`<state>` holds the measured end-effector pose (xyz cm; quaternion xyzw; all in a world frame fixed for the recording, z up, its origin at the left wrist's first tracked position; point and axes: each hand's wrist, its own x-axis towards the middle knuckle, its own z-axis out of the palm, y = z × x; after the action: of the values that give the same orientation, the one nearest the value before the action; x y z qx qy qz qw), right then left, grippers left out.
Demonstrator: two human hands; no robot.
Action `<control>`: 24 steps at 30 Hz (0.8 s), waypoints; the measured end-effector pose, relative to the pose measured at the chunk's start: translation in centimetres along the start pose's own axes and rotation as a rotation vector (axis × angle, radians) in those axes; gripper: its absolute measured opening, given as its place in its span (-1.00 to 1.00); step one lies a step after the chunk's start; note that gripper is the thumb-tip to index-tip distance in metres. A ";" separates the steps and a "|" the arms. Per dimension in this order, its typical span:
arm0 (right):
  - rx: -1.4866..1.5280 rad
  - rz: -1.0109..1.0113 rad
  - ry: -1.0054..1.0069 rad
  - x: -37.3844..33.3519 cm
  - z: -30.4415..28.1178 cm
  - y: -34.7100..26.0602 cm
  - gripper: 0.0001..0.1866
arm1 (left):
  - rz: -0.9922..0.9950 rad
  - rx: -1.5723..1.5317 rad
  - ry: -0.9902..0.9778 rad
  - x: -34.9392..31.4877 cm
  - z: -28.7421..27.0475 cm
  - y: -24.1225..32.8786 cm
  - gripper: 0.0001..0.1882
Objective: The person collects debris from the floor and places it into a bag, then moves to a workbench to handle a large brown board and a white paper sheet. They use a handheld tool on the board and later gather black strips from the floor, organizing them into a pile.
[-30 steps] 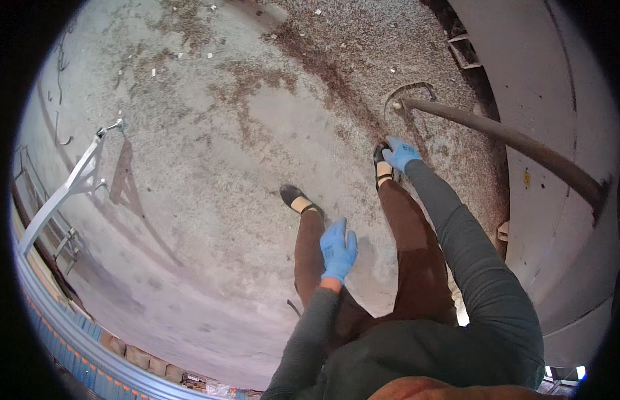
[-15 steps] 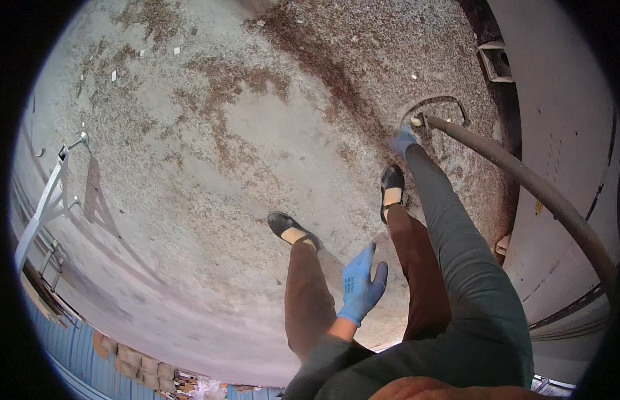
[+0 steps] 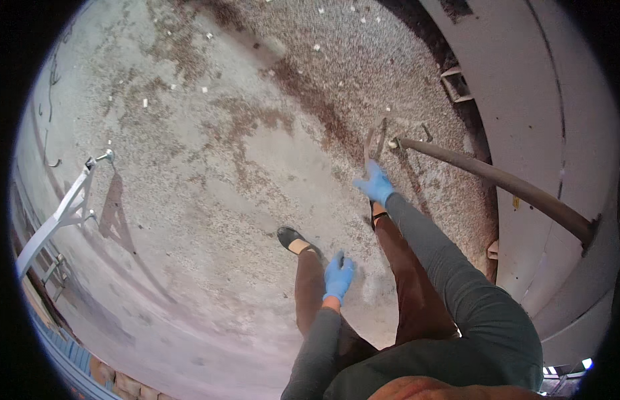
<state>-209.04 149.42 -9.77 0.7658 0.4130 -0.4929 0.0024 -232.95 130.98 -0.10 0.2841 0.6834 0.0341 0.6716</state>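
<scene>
My right hand [image 3: 375, 183], in a blue glove, reaches down and forward with its fingers closed at the near end of a thin, dark, bent frame [image 3: 369, 147]. What kind of thing this frame is, I cannot make out; motion blurs it. Just right of it is the pale-tipped end of a brown, rusty pole [image 3: 483, 172], which runs to the grey metal wall on the right. My left hand [image 3: 338, 275], also blue-gloved, hangs in front of my left leg. Its fingers are loosely bent and apart, with nothing in them.
Dusty floor [image 3: 270, 160] with reddish-brown grit and small white chips spreads ahead. A pale metal stand [image 3: 63, 207] is at the left. Along the right curves a large grey metal wall [image 3: 533, 127] with a square bracket [image 3: 456, 85]. My black shoe [image 3: 293, 238] stands between stand and pole.
The bent frame has tipped up and swung left, with my right hand at its end. My left hand has moved up and forward, its fingers more bent. The view has shifted.
</scene>
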 end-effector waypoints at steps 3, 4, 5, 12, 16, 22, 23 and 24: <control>0.134 -0.033 -0.096 -8.1 -0.2 -6.1 0.04 | -0.035 -0.210 0.023 -3.1 -5.1 0.5 -0.48; 0.120 -0.130 -0.112 -11.0 -0.3 -8.3 0.04 | -0.006 -0.306 0.038 -4.1 -7.3 1.2 -0.50; 0.012 -0.112 -0.179 -14.0 -0.6 -10.7 0.05 | -0.012 -0.432 0.041 -5.0 -9.5 2.1 -0.56; -0.128 -0.692 -0.501 -34.9 -1.1 -30.2 -0.02 | -0.044 -1.138 0.013 -11.6 -24.1 13.0 -0.42; -0.186 -0.846 -0.505 -40.4 -0.9 -38.5 -0.06 | 0.078 -1.111 0.033 -16.4 -31.8 18.2 -0.41; -0.293 -0.842 -0.568 -37.8 -3.0 -47.9 -0.16 | 0.210 -0.972 0.139 -17.4 -39.4 25.9 -0.50; -0.290 -0.950 -0.428 -36.8 -3.9 -49.5 -0.28 | 0.239 -0.951 0.152 -17.0 -40.9 27.8 -0.51; -0.287 -0.953 -0.428 -35.4 -4.9 -51.4 -0.32 | 0.249 -0.932 0.180 -16.6 -42.8 29.6 -0.51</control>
<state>-244.11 163.04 40.30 0.3682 0.7679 -0.5231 -0.0328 -263.95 162.88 31.62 0.0285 0.6115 0.4407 0.6565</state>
